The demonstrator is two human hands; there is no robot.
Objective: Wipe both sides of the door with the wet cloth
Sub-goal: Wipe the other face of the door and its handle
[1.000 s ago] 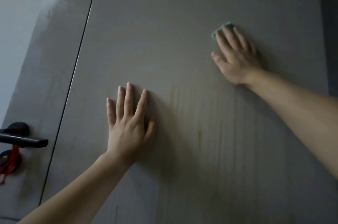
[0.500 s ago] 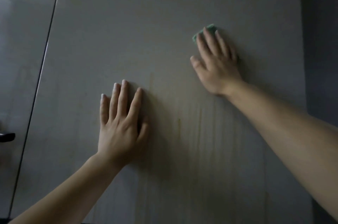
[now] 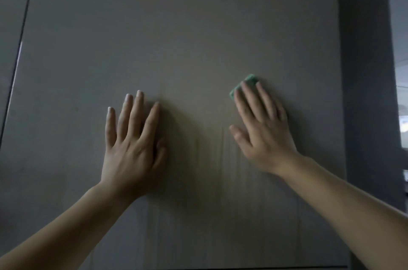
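A grey-brown door (image 3: 176,38) fills the view, with faint vertical wet streaks in its lower middle. My right hand (image 3: 262,128) lies flat on the door and presses a small green cloth (image 3: 245,84) against it; only the cloth's top corner shows beyond my fingertips. My left hand (image 3: 132,139) rests flat on the door to the left, fingers spread, holding nothing.
A thin dark seam (image 3: 19,49) runs down the left, with a glossy grey panel beyond it. On the right stands the door's dark edge (image 3: 366,71), and past it a strip of a bright room (image 3: 401,71).
My right hand with the cloth has slid down the door. The view has swung right, so the black handle has left the frame and the door's right edge has come in.
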